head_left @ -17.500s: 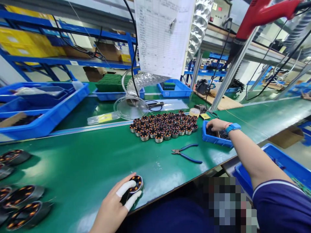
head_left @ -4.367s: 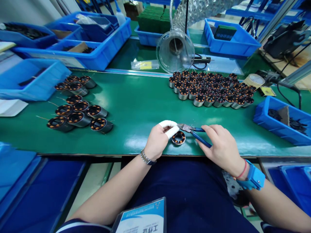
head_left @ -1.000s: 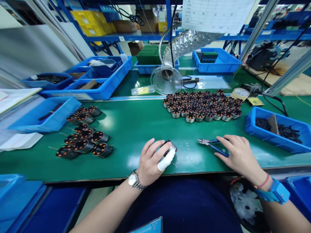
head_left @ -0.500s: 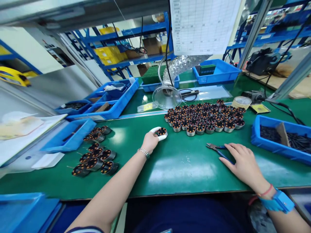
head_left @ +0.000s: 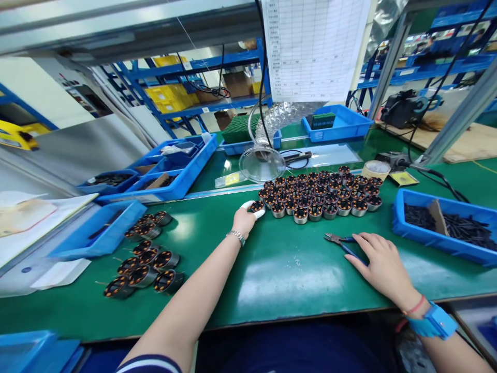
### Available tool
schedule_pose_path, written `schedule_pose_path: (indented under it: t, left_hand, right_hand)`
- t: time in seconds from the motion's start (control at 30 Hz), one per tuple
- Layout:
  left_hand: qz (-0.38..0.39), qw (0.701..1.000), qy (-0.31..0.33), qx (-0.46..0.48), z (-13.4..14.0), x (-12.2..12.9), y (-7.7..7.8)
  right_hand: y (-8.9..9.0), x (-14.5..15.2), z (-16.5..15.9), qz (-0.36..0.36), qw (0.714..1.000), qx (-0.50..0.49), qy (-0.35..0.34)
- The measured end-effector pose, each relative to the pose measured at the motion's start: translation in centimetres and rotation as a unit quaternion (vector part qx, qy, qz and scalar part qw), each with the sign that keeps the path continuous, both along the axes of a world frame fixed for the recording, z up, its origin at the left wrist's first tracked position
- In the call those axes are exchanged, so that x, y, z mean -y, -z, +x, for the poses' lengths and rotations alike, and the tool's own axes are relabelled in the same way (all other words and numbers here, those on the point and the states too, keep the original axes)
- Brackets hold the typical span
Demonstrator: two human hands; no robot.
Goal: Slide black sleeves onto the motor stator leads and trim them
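My left hand (head_left: 246,217), with white finger covers on thumb and finger, grips a motor stator (head_left: 257,206) with a dark core and copper windings. It is at the left end of a large group of similar stators (head_left: 315,212) standing in close rows. My right hand (head_left: 382,264) holds the blue handles of a pair of cutting pliers (head_left: 341,241) low over the table, jaws pointing left. A smaller group of stators (head_left: 144,276), some with thin wire ends sticking out, stands at the left.
A blue bin of black sleeve-like pieces (head_left: 446,242) stands at the right. A clear extraction hood (head_left: 262,165) hangs behind the stators. Blue trays (head_left: 171,191) line the left back. Small white scraps (head_left: 297,261) lie on the green table (head_left: 272,290).
My left hand has carried the stator a little further from me, up to the left end of the large group. My right hand keeps its hold on the pliers. The view has shifted slightly.
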State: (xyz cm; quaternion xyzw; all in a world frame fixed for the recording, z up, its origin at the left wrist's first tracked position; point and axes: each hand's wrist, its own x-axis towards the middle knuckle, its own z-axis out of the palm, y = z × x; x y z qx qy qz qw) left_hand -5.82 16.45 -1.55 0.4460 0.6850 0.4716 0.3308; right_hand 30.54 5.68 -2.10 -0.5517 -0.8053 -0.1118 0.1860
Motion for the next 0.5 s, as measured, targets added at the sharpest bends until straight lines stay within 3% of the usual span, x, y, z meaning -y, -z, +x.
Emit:
schedule_pose_path:
  t: [0.17, 0.27, 0.4, 0.5]
  left_hand:
    - [-0.015, 0.999, 0.038, -0.034, 0.1, 2.5, -0.4]
    - [-0.019, 0.996, 0.074, -0.053, 0.9, 4.6, -1.1]
    - [-0.014, 0.987, 0.143, -0.071, 3.6, 6.6, -2.2]
    - [-0.006, 0.985, 0.160, -0.069, 6.1, 6.2, -2.5]
  right_hand:
    - [-0.5, 0.5, -0.3, -0.004, 1.000, -0.003, 0.030]
    - [-0.9, 1.0, -0.2, -0.015, 1.000, -0.011, -0.005]
    - [-1.1, 1.6, -0.2, -0.015, 0.998, -0.021, -0.053]
    - [-1.0, 1.7, -0.3, -0.010, 0.998, -0.027, -0.053]
